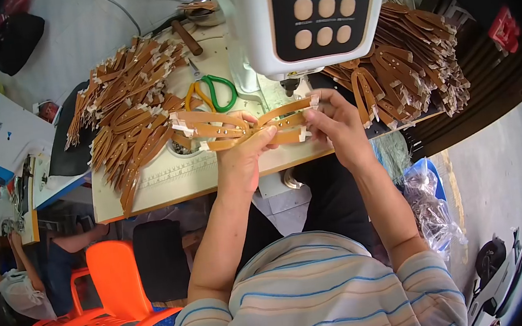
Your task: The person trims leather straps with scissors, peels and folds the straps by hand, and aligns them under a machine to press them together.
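Observation:
A brown strap piece with metal studs and white-taped ends is held level above the table's front edge, below the machine head. My left hand is closed on its middle, the thumb lying on top. The fingers of my right hand pinch its right end. Scissors with green and orange handles lie just behind my left hand. To the left is a big heap of similar brown straps; another heap lies to the right of the machine.
The white table has a ruler scale along its front. A wooden handle lies at the back. An orange chair stands at lower left, near another person. Plastic bags sit at right.

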`<control>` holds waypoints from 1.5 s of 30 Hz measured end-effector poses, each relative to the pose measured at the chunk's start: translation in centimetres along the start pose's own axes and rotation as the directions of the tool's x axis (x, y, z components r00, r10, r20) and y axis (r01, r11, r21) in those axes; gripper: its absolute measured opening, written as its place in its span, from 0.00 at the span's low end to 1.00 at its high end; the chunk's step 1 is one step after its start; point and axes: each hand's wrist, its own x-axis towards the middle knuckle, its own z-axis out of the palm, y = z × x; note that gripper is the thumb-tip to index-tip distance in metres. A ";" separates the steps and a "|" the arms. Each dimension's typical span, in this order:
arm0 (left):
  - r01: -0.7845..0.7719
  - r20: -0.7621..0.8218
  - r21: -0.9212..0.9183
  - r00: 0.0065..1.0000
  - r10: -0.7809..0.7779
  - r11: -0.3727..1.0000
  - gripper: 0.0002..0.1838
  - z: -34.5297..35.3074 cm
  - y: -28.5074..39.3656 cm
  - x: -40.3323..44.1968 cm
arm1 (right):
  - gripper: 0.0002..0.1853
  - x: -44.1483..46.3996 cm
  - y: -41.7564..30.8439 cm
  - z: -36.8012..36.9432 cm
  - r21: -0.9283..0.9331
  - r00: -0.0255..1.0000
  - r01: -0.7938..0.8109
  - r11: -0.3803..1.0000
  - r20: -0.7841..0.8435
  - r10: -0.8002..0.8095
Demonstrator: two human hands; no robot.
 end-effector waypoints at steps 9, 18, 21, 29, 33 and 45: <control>-0.047 -0.116 0.078 0.992 0.056 0.996 0.15 1.2 -0.9 2.3 | 0.17 3.3 1.5 -0.1 0.002 0.996 0.067 0.998 -0.056 -0.067; -0.009 -0.131 0.098 0.991 0.022 0.995 0.14 1.0 -0.9 2.8 | 0.17 3.4 1.8 0.2 0.088 0.998 -0.006 0.996 -0.054 0.010; -0.021 -0.138 0.102 0.990 0.035 0.995 0.14 1.1 -0.8 2.8 | 0.18 3.3 1.5 0.3 0.153 0.999 -0.022 0.988 -0.044 0.029; -0.013 -0.154 0.091 0.988 0.027 0.996 0.13 1.1 -0.9 2.8 | 0.20 3.4 2.3 0.5 0.213 0.998 0.040 0.976 -0.052 -0.029; -0.039 -0.145 0.042 0.988 0.044 0.998 0.13 2.0 -0.6 2.5 | 0.21 2.8 1.2 -0.1 0.155 0.995 0.072 0.985 -0.072 -0.062; -0.016 -0.171 0.152 0.984 0.042 0.988 0.14 2.1 -1.0 3.0 | 0.21 3.2 2.0 -0.7 0.119 0.996 -0.023 0.993 -0.078 0.032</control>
